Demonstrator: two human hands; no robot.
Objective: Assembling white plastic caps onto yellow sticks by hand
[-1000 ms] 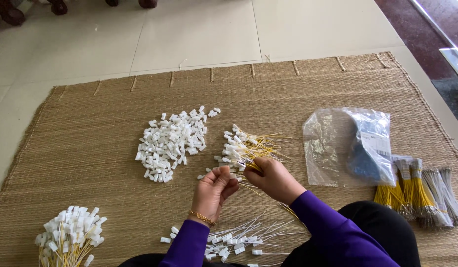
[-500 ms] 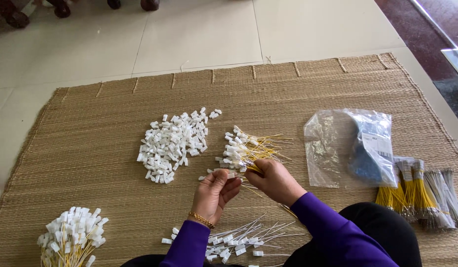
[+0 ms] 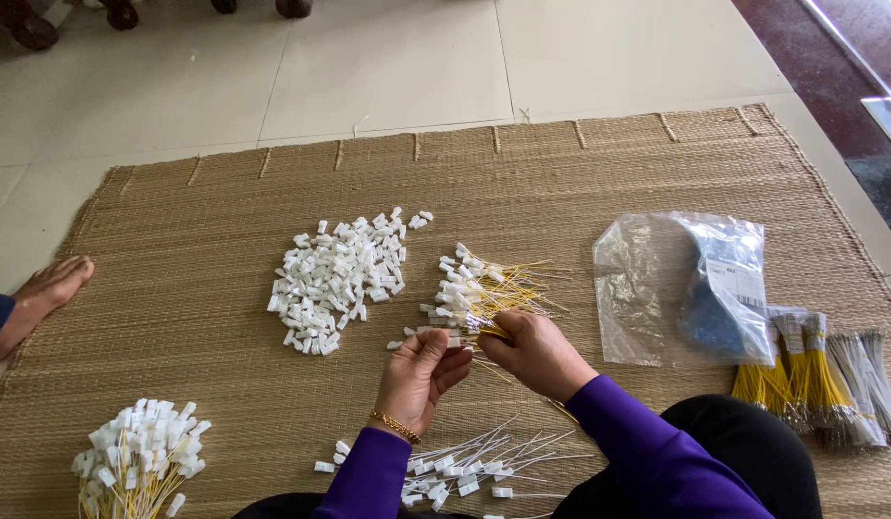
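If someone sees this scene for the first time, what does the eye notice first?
Probably the two hands, left hand and right hand, meeting at mat centre over a bunch of yellow wires with white tags. Just left lies a heap of loose white tags; a clear plastic bag sits on the right.

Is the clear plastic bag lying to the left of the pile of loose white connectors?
No, the clear plastic bag lies on the mat's right side, far right of the pile of white connectors.

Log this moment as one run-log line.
left hand: holds white connector | right hand: pinches yellow wires | nearby: loose white connectors, plastic bag | surface: woven mat
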